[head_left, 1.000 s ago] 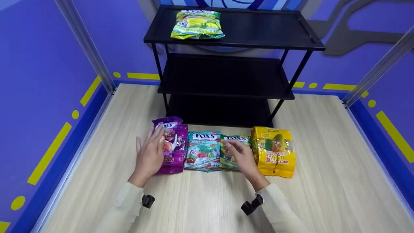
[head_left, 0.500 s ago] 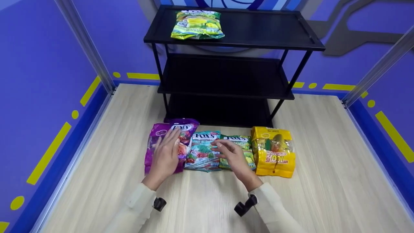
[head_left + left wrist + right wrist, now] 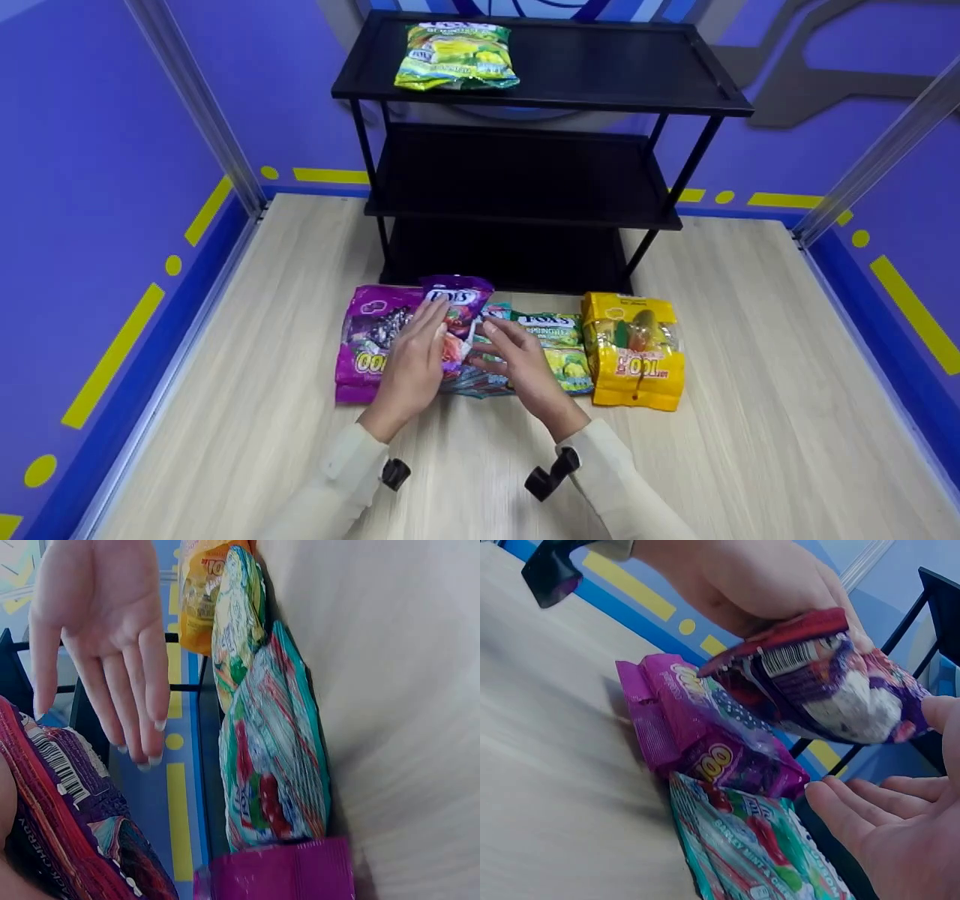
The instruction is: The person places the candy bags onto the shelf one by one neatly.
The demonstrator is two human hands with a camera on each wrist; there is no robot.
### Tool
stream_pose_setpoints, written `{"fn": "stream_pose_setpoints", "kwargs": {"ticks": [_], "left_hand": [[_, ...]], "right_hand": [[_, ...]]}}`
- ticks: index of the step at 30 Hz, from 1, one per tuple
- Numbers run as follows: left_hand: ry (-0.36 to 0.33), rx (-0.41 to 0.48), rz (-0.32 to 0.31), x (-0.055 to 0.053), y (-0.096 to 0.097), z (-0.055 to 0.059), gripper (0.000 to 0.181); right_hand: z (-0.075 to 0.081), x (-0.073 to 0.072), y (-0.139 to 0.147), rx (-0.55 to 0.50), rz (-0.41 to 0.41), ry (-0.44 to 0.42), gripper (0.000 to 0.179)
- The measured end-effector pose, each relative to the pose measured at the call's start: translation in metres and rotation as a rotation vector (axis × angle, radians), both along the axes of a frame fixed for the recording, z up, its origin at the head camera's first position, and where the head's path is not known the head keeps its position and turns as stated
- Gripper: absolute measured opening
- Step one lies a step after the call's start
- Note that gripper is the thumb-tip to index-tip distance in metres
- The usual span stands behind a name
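Observation:
My left hand [image 3: 411,369] holds a dark purple Fox's candy bag [image 3: 466,297], fingers lying along its side. In the right wrist view that candy bag [image 3: 810,686] is raised above the others, its barcode side showing. My right hand [image 3: 525,369] is just right of it, fingers extended; the left wrist view shows its bare palm [image 3: 112,600] facing the bag. Beneath lies a teal mint Fox's bag [image 3: 757,840], partly covered in the head view. At the left of the row is a magenta candy bag [image 3: 358,330], partly behind my left hand.
A green Fox's bag [image 3: 566,341] and a yellow candy bag [image 3: 641,386] continue the row rightward on the wooden table [image 3: 750,420]. Behind stands a black three-tier shelf [image 3: 525,176], with a yellow-green Fox's bag [image 3: 456,58] on its top tier. Blue panels [image 3: 90,187] enclose the table.
My left hand has carried the dark purple bag rightward from over the magenta bag to over the teal one. The right hand has shifted left toward it.

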State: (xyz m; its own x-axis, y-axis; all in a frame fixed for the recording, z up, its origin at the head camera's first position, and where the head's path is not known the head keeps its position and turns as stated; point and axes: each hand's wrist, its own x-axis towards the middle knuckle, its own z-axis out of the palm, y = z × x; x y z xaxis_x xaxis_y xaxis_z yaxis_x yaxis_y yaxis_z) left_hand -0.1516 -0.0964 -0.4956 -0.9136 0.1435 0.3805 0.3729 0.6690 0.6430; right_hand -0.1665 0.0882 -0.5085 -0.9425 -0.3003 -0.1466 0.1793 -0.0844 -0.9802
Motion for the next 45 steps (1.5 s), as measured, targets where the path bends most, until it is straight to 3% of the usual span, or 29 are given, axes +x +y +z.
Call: {"fn": "stream_pose_setpoints", "kwargs": {"ticks": [16,23,30,39,42,45], "left_hand": [[-0.003,-0.047,-0.012,0.002,0.026,0.003,0.041],[-0.034,-0.095,-0.015,0.004,0.033,0.002,0.043],[0.001,-0.099,-0.034,0.005,0.033,0.000,0.046],[0.015,0.083,-0.031,-0.001,0.022,-0.004,0.048],[-0.021,0.176,-0.018,-0.003,0.016,-0.007,0.047],[-0.098,0.268,-0.004,-0.004,0.011,-0.009,0.046]], "right_hand": [[0.009,-0.002,-0.005,-0.058,-0.078,-0.082,0.078],[0.009,-0.004,-0.004,-0.119,-0.140,-0.103,0.059],[0.010,-0.003,0.000,-0.189,-0.130,-0.107,0.045],[0.010,-0.002,0.005,-0.212,-0.172,-0.106,0.045],[0.011,-0.003,0.006,-0.235,-0.196,-0.116,0.042],[0.011,-0.004,0.008,-0.255,-0.207,-0.120,0.039]]}}
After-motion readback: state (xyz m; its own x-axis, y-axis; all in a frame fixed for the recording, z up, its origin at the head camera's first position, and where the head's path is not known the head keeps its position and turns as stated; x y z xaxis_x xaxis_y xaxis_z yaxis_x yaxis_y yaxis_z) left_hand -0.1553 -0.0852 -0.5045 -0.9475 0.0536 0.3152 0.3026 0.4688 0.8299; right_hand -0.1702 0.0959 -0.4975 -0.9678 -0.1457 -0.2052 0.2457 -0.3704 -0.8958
